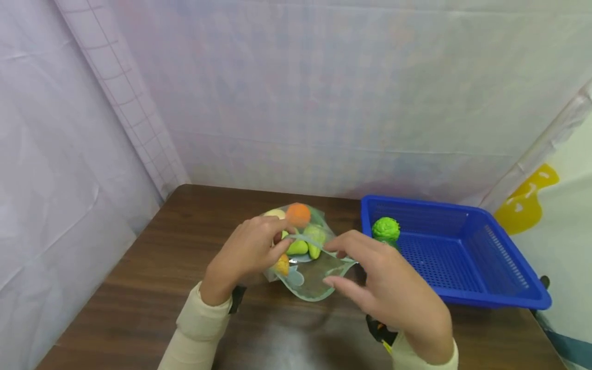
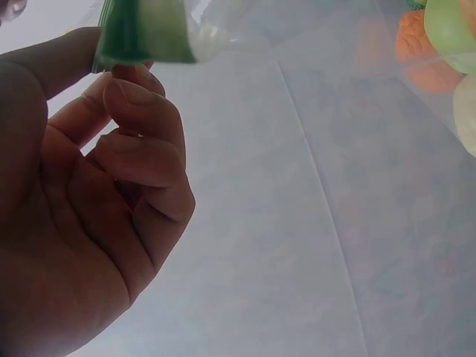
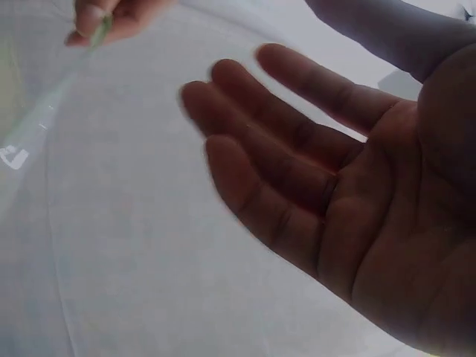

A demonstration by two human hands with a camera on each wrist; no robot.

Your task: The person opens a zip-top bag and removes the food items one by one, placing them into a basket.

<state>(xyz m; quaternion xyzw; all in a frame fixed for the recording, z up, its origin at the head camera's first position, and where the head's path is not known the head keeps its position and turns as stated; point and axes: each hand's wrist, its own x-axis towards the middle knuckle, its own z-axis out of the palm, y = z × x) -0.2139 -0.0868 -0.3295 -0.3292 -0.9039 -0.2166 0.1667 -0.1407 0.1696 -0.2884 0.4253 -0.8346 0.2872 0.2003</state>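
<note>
A clear plastic bag (image 1: 319,280) with a green-edged mouth lies on the table, its mouth towards me. Through it show an orange ball-like fruit (image 1: 298,215), green pieces (image 1: 316,239), a pale round piece (image 1: 275,213) and a yellow-orange piece (image 1: 281,265). My left hand (image 1: 250,245) pinches the bag's green edge (image 2: 145,33) between thumb and finger. Beside the mouth's right side is my right hand (image 1: 393,282), fingers spread from the thumb; in the right wrist view its fingers (image 3: 271,123) are loosely extended and grip nothing.
To the right, a blue plastic basket (image 1: 490,298) with a perforated bottom stands on the brown wooden table (image 1: 185,226). A bumpy bright green vegetable (image 1: 386,229) and a darker green piece, partly hidden, lie at its left end. Pale curtains (image 1: 324,92) hang behind the table.
</note>
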